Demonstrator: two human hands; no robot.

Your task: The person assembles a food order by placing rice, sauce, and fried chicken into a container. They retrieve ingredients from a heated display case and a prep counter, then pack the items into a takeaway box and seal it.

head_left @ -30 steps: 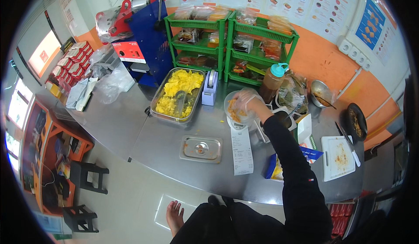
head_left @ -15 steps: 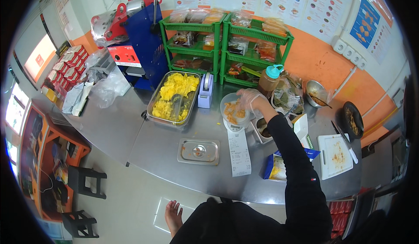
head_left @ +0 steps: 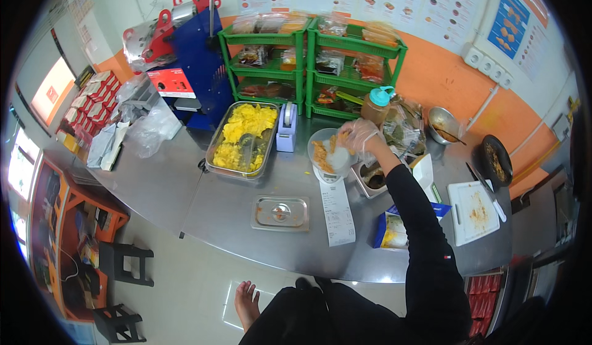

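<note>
My right hand (head_left: 362,137), in a clear plastic glove, is over the right side of a round translucent bowl (head_left: 311,149). Its fingers are pinched around golden-brown food pieces, partly hidden by the hand. More golden-brown strips (head_left: 320,157) lie on the bowl's left side, and its pale bottom shows beside them. Under the bowl is a small white kitchen scale (head_left: 328,178). A long paper receipt (head_left: 337,215) runs from the scale toward me. My left hand (head_left: 246,303) hangs bare below the table's front edge, fingers apart, holding nothing.
A metal container (head_left: 372,181) and a blue box (head_left: 390,231) flank my right forearm. A knife (head_left: 491,198) rests on the white cutting board (head_left: 467,221). Left of the scale are a tape dispenser (head_left: 286,136), a tray of yellow food (head_left: 269,163) and a metal lid (head_left: 281,213).
My right hand has drawn slightly back in the bowl with food pieces in its fingers. More of the bowl's bottom shows. The left hand still hangs down.
</note>
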